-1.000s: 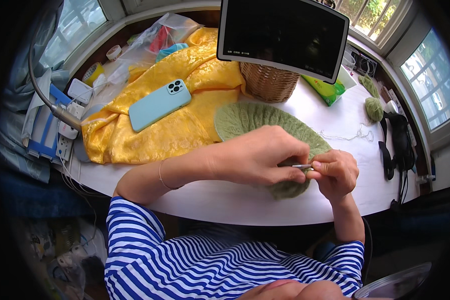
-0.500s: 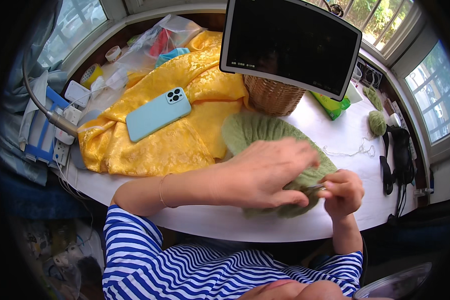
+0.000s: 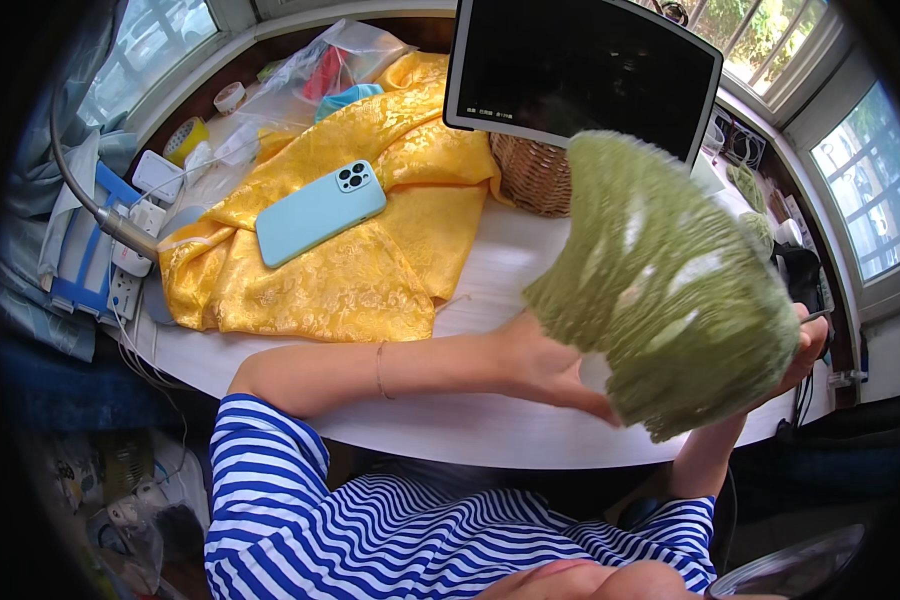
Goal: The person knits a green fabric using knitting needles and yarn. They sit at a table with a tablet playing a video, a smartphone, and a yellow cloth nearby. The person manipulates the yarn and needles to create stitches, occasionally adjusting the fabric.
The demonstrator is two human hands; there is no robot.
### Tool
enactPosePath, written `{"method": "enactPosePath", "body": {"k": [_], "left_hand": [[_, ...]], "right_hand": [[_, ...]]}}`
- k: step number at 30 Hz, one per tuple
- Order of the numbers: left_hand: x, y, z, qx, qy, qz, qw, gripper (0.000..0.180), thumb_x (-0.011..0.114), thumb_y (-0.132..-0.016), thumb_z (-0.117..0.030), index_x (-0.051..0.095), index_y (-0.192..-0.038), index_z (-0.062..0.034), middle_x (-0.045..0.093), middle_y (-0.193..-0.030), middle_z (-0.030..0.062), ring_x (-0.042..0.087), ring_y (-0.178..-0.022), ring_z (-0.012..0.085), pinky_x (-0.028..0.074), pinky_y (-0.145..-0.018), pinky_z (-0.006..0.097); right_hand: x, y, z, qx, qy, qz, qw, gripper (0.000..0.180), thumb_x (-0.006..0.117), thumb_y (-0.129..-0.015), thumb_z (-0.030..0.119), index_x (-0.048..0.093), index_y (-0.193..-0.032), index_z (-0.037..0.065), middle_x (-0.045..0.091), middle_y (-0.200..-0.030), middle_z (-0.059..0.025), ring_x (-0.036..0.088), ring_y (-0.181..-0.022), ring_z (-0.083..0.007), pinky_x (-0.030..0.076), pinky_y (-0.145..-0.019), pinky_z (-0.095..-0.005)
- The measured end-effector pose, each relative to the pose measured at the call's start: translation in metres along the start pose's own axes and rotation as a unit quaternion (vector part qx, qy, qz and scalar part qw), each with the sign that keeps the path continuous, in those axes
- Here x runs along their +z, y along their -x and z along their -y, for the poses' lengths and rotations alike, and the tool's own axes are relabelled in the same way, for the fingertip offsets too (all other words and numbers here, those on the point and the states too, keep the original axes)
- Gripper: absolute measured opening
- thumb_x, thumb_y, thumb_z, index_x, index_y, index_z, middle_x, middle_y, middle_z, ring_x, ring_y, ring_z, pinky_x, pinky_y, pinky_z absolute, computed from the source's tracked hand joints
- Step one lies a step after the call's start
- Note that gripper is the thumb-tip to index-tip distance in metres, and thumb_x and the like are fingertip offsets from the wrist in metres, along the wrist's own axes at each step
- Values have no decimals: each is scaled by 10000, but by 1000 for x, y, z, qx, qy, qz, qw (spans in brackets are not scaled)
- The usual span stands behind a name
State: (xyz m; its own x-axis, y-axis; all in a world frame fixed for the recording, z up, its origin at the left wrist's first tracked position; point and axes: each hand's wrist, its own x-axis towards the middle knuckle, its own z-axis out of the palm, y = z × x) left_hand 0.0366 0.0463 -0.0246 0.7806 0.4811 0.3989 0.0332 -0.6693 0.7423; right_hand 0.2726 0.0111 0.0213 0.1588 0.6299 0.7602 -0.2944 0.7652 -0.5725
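A fuzzy green piece of knitting (image 3: 670, 300) is lifted over the table, spread out and slightly blurred, with pale light showing through its stitches. At its right edge my right hand (image 3: 808, 352) is closed on it, and a thin knitting needle (image 3: 816, 316) sticks out by the fingers. My left hand (image 3: 548, 368) reaches to the lower left edge. Its thumb lies low beside the fabric, while its fingers are hidden behind the knitting.
A yellow patterned cloth (image 3: 340, 290) bears a light blue phone (image 3: 320, 215). Behind stands a dark tablet (image 3: 580, 75) before a wicker basket (image 3: 530, 175). Left are a power strip (image 3: 125, 295) and bent metal lamp arm (image 3: 120, 232). Right lies a green yarn ball (image 3: 758, 232) by black straps (image 3: 798, 270).
The knitting has been raised off the table and swung to the right and up, now covering part of the tablet. My right hand moved right with it; my left hand slipped behind its edge.
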Motion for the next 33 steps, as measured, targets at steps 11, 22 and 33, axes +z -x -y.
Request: {"method": "enactPosePath", "body": {"k": [11, 22, 33], "left_hand": [[3, 24, -21, -25, 203, 163, 965, 451, 575, -893, -239, 445, -1286, -61, 444, -1307, 127, 448, -1184, 195, 375, -1000, 306], [27, 26, -23, -6, 149, 79, 986, 413, 575, -862, -385, 555, -1129, -70, 584, -1082, 97, 551, -973, 228, 474, -808, 357], [20, 40, 1, 3, 254, -153, 955, 497, 493, -850, -207, 418, -1274, 40, 432, -1313, 192, 432, -1204, 302, 291, -1048, 403]], "right_hand": [[31, 25, -18, -119, 346, 108, 924, 282, 674, -807, 295, 533, -859, 56, 608, -633, -103, 522, -470, -138, 370, -437, -230], [25, 20, -18, -118, 346, 108, 924, 240, 731, -764, 141, 523, -820, 35, 614, -649, -107, 564, -514, -146, 431, -463, -241], [16, 11, -11, -164, 363, 44, 916, 258, 685, -815, 190, 484, -843, 30, 612, -671, -123, 566, -559, -142, 438, -506, -219]]}}
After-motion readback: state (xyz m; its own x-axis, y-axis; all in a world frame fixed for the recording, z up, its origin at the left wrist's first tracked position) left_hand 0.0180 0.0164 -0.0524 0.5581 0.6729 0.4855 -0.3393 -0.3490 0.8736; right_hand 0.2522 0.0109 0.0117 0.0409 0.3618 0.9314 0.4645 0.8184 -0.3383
